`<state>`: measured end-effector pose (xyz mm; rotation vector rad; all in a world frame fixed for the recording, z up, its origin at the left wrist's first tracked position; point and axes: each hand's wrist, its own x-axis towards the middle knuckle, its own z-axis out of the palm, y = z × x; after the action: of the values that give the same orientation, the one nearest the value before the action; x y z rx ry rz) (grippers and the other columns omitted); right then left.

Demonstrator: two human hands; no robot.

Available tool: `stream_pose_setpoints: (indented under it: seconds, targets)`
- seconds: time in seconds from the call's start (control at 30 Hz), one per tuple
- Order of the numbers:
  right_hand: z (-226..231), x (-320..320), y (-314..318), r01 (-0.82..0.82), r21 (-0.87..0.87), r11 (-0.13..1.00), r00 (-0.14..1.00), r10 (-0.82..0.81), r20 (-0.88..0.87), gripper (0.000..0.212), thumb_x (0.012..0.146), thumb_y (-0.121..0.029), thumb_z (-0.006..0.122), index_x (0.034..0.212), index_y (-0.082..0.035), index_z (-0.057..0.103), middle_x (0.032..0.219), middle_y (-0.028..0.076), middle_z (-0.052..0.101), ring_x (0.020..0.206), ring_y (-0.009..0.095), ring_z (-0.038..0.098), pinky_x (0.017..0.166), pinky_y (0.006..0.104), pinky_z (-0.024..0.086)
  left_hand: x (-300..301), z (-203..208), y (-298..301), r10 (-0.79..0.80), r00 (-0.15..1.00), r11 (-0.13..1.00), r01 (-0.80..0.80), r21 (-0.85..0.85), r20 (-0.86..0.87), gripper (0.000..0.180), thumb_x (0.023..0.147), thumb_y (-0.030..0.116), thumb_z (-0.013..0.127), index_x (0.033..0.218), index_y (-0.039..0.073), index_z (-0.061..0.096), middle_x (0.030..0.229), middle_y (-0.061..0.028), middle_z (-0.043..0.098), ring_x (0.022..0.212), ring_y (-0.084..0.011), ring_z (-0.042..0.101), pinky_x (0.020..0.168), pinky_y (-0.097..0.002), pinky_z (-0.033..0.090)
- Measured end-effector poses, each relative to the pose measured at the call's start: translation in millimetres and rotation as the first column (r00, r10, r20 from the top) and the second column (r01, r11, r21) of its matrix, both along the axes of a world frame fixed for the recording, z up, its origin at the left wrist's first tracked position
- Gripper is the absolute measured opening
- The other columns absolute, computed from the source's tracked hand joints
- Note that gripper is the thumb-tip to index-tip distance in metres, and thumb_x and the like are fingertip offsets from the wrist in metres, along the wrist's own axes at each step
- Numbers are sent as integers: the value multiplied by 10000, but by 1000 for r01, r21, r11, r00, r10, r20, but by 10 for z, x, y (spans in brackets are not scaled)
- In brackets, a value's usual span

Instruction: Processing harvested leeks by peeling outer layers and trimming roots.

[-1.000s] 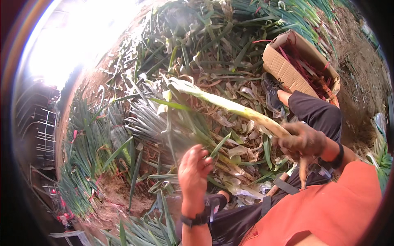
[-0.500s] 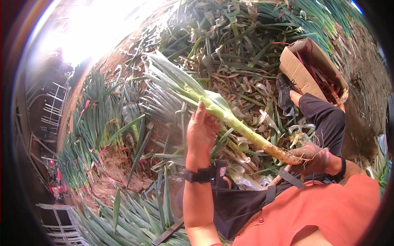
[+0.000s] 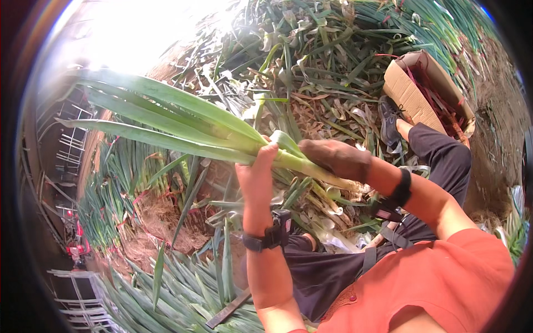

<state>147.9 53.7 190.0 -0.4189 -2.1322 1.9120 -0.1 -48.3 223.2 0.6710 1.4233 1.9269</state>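
Note:
A large green onion (image 3: 216,137) lies slantwise across my front, its broad green leaves fanning out to the upper left and its pale stalk running down to the right. My left hand (image 3: 256,175) is closed round it where the leaves meet the stalk, thumb on top. Over the stalk bends my right hand (image 3: 336,158), dark and slightly blurred, its fingers closed at a loose outer leaf (image 3: 286,143) that curls away from the stalk. The root end is mostly hidden behind my right hand and wrist.
Cut leaves and trimmings (image 3: 327,66) cover the ground ahead. A cardboard box (image 3: 413,91) of reddish strips stands beyond my right foot. Bundled green onions (image 3: 130,172) lie at left, and more leafy ones (image 3: 189,294) at lower left, with a flat dark bar (image 3: 229,307) among them.
My right hand has left the root end and moved up the stalk to the loose leaf. The green onion has swung flatter, its leaves now reaching further left and nearer.

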Motion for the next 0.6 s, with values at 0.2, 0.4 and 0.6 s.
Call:
stream_pose_setpoints:
  seconds: [0.2,0.4,0.6]
  targets:
    - [-221,-404,-95,136,-680,720,956,-276,-101,262,881,-252,550,1004,-28,609,813,31,622,705,85,562,621,243,467,67,-12,35,127,992,973,-127,195,12,226,734,65,567,950,29,516,831,-54,531,668,-104,505,608,-239,404]
    - [-1371,188,361,273,-122,954,962,-267,61,237,831,-73,518,1056,-65,594,1030,52,620,890,133,580,786,229,463,1,141,-199,-64,929,919,-87,384,364,134,725,70,502,849,84,453,701,-26,433,517,-92,387,518,-252,363]
    - [-2464,1867,1293,447,630,635,366,-772,519,258,804,-238,577,962,-40,629,862,64,622,770,170,591,679,322,469,-337,507,-636,98,963,850,-212,482,251,159,716,38,519,868,52,475,697,-11,460,436,-69,335,411,-222,291]
